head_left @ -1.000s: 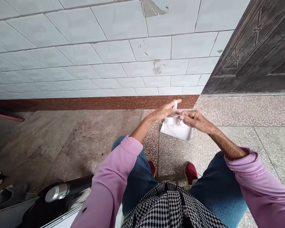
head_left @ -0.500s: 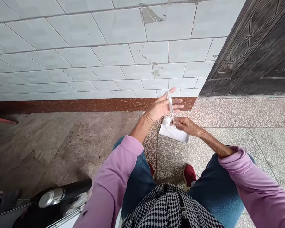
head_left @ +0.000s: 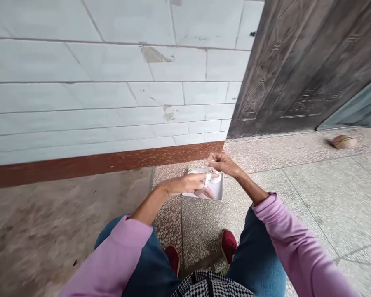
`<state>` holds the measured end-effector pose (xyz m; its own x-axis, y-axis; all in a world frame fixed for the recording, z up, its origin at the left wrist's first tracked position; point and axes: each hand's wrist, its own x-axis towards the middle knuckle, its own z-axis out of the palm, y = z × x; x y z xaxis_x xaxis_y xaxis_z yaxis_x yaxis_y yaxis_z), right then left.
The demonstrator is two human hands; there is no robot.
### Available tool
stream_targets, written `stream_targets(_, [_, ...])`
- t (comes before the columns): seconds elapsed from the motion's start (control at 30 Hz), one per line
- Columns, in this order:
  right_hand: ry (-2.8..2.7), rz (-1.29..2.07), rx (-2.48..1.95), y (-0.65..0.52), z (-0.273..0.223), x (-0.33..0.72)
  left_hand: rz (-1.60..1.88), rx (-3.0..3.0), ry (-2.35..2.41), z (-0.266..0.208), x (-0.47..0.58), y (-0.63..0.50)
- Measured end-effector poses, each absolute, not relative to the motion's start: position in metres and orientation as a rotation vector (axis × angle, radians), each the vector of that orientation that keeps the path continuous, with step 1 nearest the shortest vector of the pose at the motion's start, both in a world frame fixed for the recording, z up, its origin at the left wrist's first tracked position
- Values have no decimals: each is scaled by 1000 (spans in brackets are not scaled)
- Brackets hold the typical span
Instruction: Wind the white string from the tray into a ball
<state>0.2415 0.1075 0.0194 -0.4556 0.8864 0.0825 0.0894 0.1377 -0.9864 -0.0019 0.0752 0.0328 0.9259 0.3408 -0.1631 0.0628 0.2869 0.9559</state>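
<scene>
My left hand (head_left: 188,184) is held over a shallow white box (head_left: 218,193) on the floor, its fingers stretched out and apart. A white band of wound cord (head_left: 207,180) wraps round those fingers. Above and to the right, my right hand (head_left: 222,163) is closed in a pinch on a thin white cord; the strand between the hands is hard to make out. Inside the box lies a loose coil of white cord (head_left: 217,178), partly hidden behind my left fingers.
A white tiled wall (head_left: 111,97) with a brown base strip (head_left: 111,165) stands ahead. To the right are a dark carved door (head_left: 284,78) and a rounded brownish object (head_left: 344,142) on the speckled floor (head_left: 297,214). My red shoes (head_left: 228,246) are below.
My left hand has turned from palm up to pointing right, the wound band still round its fingers. My right hand has risen from beside the coil. The view has swung right.
</scene>
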Motion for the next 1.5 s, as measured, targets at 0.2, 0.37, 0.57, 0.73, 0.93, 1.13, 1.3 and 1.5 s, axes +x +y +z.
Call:
stream_targets(0.2, [-1766,1463,-893,92,25,222,632,1020,297,74,-22,87])
stream_targets(0.37, [-2173,1302,-832,58,39,204,979,1022,563,76,-44,118])
stream_targets(0.57, [-2136,1053,-833,69,61,219,484,1313,846,51,-30,98])
stream_targets(0.73, [-1939,993,-995,106,48,238,283,1268,638,51,-18,79])
stream_targets(0.93, [-1897,1410,-873,120,28,237,341,1079,402,54,-18,82])
stream_targets(1.13, [-1921,1470,-892,109,29,228,753,954,391,73,-24,100])
stream_targets(1.3, [-2101,1515,-802,80,40,213,894,1087,602,72,-23,113])
stream_targets(1.5, [-1963,1335,-788,83,78,232,705,1399,774,42,-20,110])
